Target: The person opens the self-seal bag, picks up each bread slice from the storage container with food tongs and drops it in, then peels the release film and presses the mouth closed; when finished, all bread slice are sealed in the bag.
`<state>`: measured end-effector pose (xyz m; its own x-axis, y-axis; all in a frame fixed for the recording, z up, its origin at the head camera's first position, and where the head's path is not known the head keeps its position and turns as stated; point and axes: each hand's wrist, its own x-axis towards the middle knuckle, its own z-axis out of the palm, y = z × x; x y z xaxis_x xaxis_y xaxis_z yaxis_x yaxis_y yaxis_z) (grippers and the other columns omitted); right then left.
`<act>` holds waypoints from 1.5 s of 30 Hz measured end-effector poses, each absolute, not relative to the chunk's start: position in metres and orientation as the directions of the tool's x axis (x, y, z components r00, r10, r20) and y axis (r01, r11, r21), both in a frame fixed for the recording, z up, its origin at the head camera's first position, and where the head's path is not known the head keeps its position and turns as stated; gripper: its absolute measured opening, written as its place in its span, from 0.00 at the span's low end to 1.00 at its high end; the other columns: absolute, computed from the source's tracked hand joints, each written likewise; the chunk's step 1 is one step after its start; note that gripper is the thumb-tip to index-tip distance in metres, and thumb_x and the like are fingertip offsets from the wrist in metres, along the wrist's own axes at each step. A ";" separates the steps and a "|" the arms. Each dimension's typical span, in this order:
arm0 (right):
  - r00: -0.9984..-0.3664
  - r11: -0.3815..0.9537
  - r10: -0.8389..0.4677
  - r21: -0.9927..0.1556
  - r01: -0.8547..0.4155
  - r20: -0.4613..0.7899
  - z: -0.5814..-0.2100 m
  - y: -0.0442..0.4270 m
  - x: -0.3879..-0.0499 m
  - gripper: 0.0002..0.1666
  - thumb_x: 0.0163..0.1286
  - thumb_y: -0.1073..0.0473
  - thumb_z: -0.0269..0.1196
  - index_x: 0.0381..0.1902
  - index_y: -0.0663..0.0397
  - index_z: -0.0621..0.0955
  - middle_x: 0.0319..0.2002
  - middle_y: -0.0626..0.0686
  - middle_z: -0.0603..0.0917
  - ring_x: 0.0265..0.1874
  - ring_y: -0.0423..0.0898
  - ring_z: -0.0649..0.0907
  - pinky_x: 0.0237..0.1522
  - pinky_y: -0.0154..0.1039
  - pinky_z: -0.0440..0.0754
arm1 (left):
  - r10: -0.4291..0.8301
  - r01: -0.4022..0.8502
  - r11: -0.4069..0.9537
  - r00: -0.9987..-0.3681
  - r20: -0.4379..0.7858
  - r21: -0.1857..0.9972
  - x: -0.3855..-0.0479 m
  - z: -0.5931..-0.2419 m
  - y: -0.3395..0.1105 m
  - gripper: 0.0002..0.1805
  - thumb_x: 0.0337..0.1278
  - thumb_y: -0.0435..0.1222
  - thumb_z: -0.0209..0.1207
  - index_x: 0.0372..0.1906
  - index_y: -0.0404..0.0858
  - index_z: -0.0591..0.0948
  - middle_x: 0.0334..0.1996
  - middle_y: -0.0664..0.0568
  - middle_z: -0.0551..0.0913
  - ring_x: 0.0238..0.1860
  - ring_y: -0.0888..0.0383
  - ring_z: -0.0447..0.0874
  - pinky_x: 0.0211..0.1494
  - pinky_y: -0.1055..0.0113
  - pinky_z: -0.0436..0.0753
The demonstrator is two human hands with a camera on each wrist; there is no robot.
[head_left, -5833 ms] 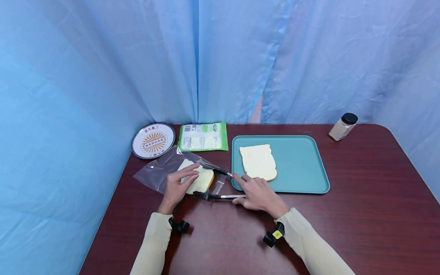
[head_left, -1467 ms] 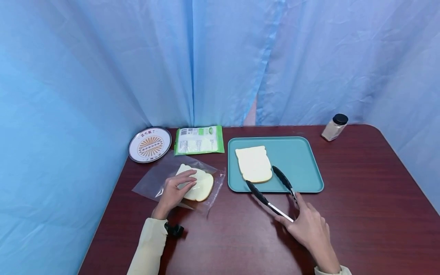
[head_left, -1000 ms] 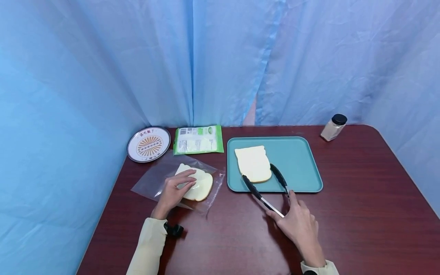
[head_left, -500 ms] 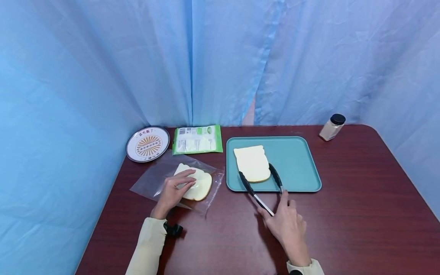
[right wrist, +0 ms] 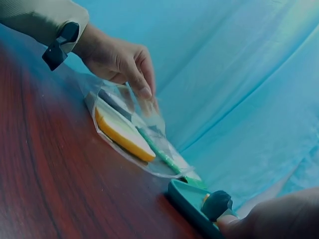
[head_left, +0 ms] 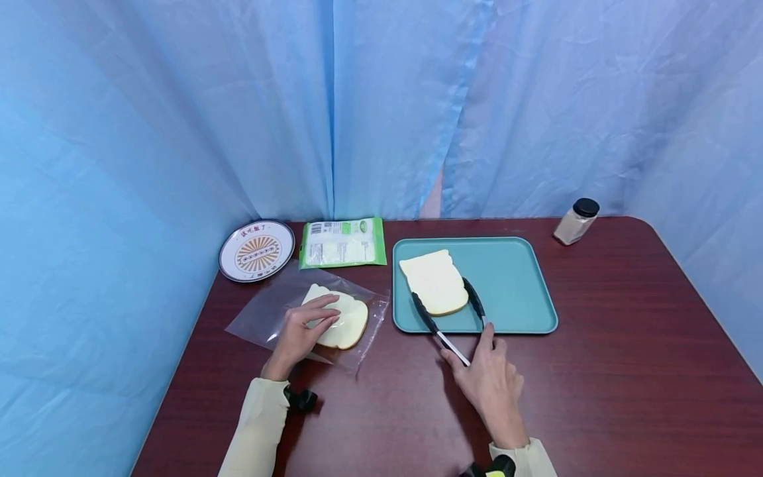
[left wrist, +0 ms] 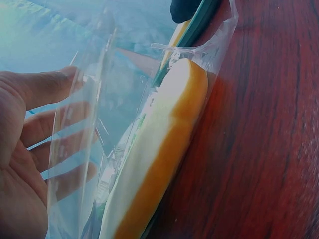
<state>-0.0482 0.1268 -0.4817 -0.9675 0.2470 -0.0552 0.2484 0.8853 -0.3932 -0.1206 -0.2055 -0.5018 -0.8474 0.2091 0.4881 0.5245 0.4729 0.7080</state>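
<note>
My left hand [head_left: 301, 331] pinches the upper film of a clear plastic bag [head_left: 256, 319] lying on the table, lifting it. One bread slice [head_left: 353, 323] lies inside; the left wrist view shows its brown crust [left wrist: 172, 149] under the raised film. My right hand [head_left: 490, 384] grips black-tipped metal tongs [head_left: 426, 314]. The tongs' two arms stand on either side of a second bread slice [head_left: 435, 278], at its near end, on the left part of a teal tray [head_left: 515, 285]. Whether they squeeze the slice firmly I cannot tell.
Behind the bag stand a round patterned plate [head_left: 257, 252] and a green-and-white packet [head_left: 342, 244]. A black-lidded jar [head_left: 575, 222] is at the back right. Blue curtains [head_left: 381, 119] hang close behind the brown table [head_left: 626, 344].
Since the earliest frame, the tongs have left the bag and come to the tray's slice. Lately they moved left and forward, and that slice shifted slightly left and turned. My left hand stays put.
</note>
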 end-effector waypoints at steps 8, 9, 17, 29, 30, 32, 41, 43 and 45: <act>-0.971 0.889 0.239 -0.396 0.232 -0.032 -0.488 0.130 -0.052 0.60 0.59 0.31 0.68 0.76 0.58 0.58 0.51 0.72 0.76 0.26 0.70 0.81 0.19 0.58 0.75 | 0.223 0.539 0.448 -0.840 0.495 0.713 -0.119 -0.499 -0.207 0.07 0.49 0.24 0.70 0.36 0.32 0.90 0.49 0.38 0.89 0.55 0.39 0.86 0.67 0.81 0.73; -0.971 0.890 0.237 -0.395 0.230 -0.031 -0.488 0.131 -0.052 0.60 0.59 0.31 0.68 0.76 0.58 0.57 0.51 0.72 0.76 0.25 0.69 0.81 0.18 0.58 0.75 | 0.224 0.540 0.445 -0.839 0.495 0.714 -0.119 -0.499 -0.207 0.07 0.50 0.25 0.70 0.37 0.33 0.90 0.49 0.39 0.89 0.55 0.40 0.86 0.67 0.82 0.73; -0.974 0.897 0.224 -0.384 0.218 -0.030 -0.489 0.132 -0.054 0.60 0.59 0.31 0.68 0.77 0.57 0.58 0.50 0.72 0.76 0.22 0.65 0.80 0.17 0.55 0.74 | 0.226 0.541 0.440 -0.839 0.495 0.717 -0.118 -0.498 -0.207 0.07 0.51 0.25 0.70 0.37 0.31 0.90 0.49 0.39 0.89 0.55 0.40 0.86 0.66 0.84 0.71; -0.984 0.923 0.157 -0.368 0.115 0.086 -0.498 0.138 -0.062 0.57 0.57 0.39 0.73 0.73 0.63 0.63 0.47 0.74 0.80 0.22 0.70 0.81 0.22 0.60 0.80 | 0.225 0.549 0.438 -0.834 0.505 0.712 -0.118 -0.497 -0.208 0.07 0.50 0.24 0.70 0.37 0.31 0.90 0.49 0.38 0.89 0.55 0.39 0.86 0.65 0.84 0.73; -0.985 0.925 0.149 -0.364 0.106 0.092 -0.498 0.139 -0.062 0.56 0.57 0.39 0.73 0.73 0.63 0.63 0.46 0.74 0.80 0.22 0.70 0.80 0.22 0.60 0.80 | 0.225 0.549 0.439 -0.834 0.505 0.711 -0.118 -0.497 -0.208 0.07 0.50 0.24 0.70 0.37 0.31 0.90 0.49 0.38 0.89 0.55 0.39 0.86 0.65 0.84 0.73; -0.986 0.929 0.134 -0.359 0.090 0.101 -0.498 0.140 -0.063 0.56 0.57 0.40 0.73 0.72 0.64 0.64 0.46 0.74 0.80 0.21 0.70 0.80 0.21 0.60 0.80 | 0.225 0.547 0.440 -0.835 0.502 0.712 -0.118 -0.497 -0.208 0.07 0.50 0.24 0.70 0.37 0.31 0.90 0.49 0.38 0.89 0.55 0.39 0.86 0.65 0.85 0.72; -0.988 0.929 0.101 -0.367 0.052 0.115 -0.498 0.147 -0.063 0.54 0.59 0.40 0.72 0.73 0.61 0.65 0.48 0.74 0.82 0.23 0.71 0.82 0.23 0.61 0.81 | 0.217 0.528 0.437 -0.848 0.484 0.729 -0.118 -0.497 -0.208 0.07 0.52 0.25 0.69 0.38 0.30 0.90 0.50 0.39 0.89 0.56 0.40 0.86 0.65 0.85 0.73; -0.989 0.928 0.095 -0.369 0.047 0.113 -0.498 0.148 -0.064 0.53 0.59 0.40 0.72 0.73 0.61 0.65 0.48 0.74 0.82 0.23 0.71 0.82 0.23 0.61 0.81 | 0.216 0.525 0.433 -0.850 0.481 0.733 -0.118 -0.497 -0.208 0.07 0.52 0.25 0.69 0.38 0.30 0.90 0.50 0.39 0.88 0.56 0.40 0.86 0.65 0.84 0.73; -0.990 0.929 0.090 -0.367 0.045 0.107 -0.498 0.150 -0.065 0.54 0.59 0.39 0.72 0.73 0.60 0.64 0.47 0.73 0.81 0.22 0.70 0.81 0.22 0.60 0.80 | 0.213 0.522 0.435 -0.851 0.480 0.733 -0.118 -0.496 -0.207 0.07 0.51 0.25 0.69 0.37 0.30 0.90 0.50 0.38 0.88 0.56 0.39 0.86 0.65 0.81 0.75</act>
